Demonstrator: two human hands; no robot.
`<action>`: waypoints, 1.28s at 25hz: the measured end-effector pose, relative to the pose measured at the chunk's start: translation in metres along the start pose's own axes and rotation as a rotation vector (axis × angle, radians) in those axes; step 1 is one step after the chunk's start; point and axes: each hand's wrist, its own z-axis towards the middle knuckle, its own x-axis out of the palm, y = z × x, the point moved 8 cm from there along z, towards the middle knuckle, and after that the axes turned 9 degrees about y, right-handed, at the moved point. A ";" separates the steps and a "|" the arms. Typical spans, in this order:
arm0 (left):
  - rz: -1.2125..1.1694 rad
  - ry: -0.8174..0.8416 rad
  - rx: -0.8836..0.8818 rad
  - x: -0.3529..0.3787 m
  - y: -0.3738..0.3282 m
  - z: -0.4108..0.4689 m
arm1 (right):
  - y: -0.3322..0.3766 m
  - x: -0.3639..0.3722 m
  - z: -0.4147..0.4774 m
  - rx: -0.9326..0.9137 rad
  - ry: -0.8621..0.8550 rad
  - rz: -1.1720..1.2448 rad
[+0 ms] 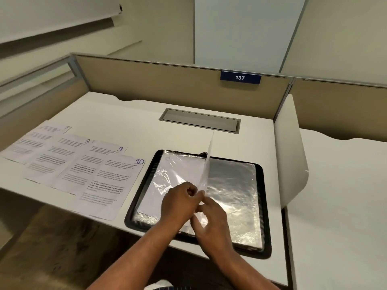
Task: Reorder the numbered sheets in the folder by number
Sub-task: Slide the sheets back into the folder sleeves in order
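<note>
A black display folder [265, 206] lies open on the white desk, its clear plastic sleeves shining. One sleeve [208, 162] stands upright along the spine. My left hand [180, 203] pinches the lower edge of that sleeve, and my right hand [211, 225] grips the same edge just below it. To the left of the folder lie overlapping printed sheets, fanned out and numbered 7 [41, 137], 8 [62, 153], 9 [98, 164] and 10 [104, 185] in blue ink. Whether a sheet is inside the raised sleeve I cannot tell.
A grey cable hatch [200, 120] is set into the desk behind the folder. Beige partition walls [167, 84] close the back, with a blue "137" label [240, 77]. A white divider panel [290, 155] stands at the right. The desk's front edge is close to the folder.
</note>
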 end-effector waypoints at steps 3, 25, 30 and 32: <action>0.034 -0.037 -0.069 -0.024 0.035 0.008 | 0.002 0.013 0.004 0.000 0.048 0.026; 0.334 0.234 0.160 -0.046 0.231 0.095 | -0.069 0.174 0.068 0.405 0.417 -0.761; 0.487 0.396 0.322 -0.031 0.237 0.090 | -0.063 0.179 0.067 0.490 0.417 -0.758; 0.487 0.405 0.340 -0.035 0.238 0.088 | -0.052 0.180 0.067 0.503 0.386 -0.740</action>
